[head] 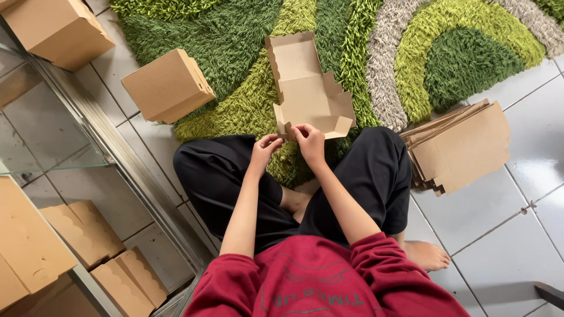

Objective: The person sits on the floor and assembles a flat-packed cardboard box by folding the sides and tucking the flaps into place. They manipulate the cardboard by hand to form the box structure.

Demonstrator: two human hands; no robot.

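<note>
Cardboard box (308, 94), half folded, is pinched at its near edge by left hand (264, 148) and right hand (309, 141); a hard tug could tear the flap.

We sat cross-legged at the near edge of the rug (235, 35), an unfolded box (308, 91) before us on it. Left of that stood a closed box (167, 85), another (56, 29) beyond it — and a stack of flat blanks (461, 147) lay on the tiles (517, 223) to our right.
</note>
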